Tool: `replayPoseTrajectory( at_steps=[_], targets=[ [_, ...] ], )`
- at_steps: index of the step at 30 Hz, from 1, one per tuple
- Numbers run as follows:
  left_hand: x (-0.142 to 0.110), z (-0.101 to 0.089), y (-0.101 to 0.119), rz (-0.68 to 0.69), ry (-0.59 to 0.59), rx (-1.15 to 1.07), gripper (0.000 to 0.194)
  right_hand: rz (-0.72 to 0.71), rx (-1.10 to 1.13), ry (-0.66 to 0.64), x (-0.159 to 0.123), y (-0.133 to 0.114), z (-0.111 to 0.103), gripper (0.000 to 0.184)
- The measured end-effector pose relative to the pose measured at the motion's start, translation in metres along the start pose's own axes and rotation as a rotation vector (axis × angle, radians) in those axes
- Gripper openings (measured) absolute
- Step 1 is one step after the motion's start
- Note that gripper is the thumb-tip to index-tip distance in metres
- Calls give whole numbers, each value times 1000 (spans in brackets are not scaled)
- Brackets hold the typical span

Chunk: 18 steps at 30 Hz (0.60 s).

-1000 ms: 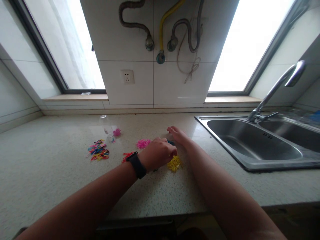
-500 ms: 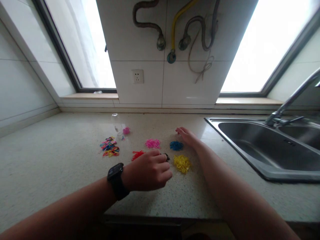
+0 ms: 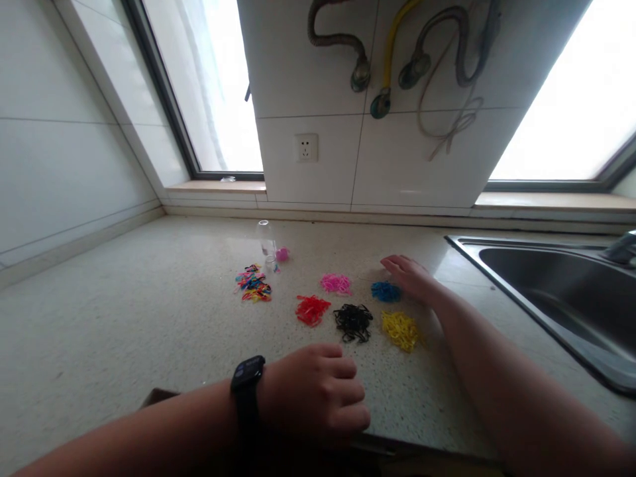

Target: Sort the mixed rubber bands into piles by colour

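My left hand (image 3: 315,394), with a black watch at the wrist, hovers near the counter's front edge. Its fingers are curled in; anything inside them is hidden. In front of it are piles of small rubber bands: red bands (image 3: 312,310), black bands (image 3: 353,322) and yellow bands (image 3: 400,330). Behind these lie pink bands (image 3: 336,284) and blue bands (image 3: 386,291). My right hand (image 3: 412,275) rests on the counter just behind and right of the blue pile, fingers stretched out, holding nothing visible. A mixed-colour pile (image 3: 254,284) lies farther left.
A clear container (image 3: 266,242) stands behind the mixed pile, with a round pink piece (image 3: 283,254) beside it. A steel sink (image 3: 536,278) is set into the counter (image 3: 149,318) at the right. The tiled wall (image 3: 328,182) closes off the back.
My left hand has pulled back from over the black pile towards the counter's front edge, uncovering the black and red bands. My right hand stays by the blue bands. The view has turned left.
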<state>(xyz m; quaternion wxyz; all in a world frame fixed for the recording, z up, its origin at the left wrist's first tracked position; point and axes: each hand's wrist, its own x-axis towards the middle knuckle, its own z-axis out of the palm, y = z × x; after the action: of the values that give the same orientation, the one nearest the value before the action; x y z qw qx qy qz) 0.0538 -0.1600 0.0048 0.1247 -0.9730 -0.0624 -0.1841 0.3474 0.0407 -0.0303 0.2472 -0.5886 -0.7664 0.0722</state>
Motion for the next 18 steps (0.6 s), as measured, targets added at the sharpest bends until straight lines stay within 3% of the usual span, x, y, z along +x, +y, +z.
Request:
replayPoseTrajectory(
  at_steps=[5, 10, 18],
  targets=[
    [0, 1, 1, 24, -7, -18, 23, -95, -76, 29, -13, -26, -11, 40],
    [-2, 3, 1, 19, -20, -35, 22, -254, 97, 34, -26, -60, -20, 35],
    [-7, 10, 2, -4, -36, -39, 20, -462, 163, -137, -31, -150, -34, 21]
  ],
)
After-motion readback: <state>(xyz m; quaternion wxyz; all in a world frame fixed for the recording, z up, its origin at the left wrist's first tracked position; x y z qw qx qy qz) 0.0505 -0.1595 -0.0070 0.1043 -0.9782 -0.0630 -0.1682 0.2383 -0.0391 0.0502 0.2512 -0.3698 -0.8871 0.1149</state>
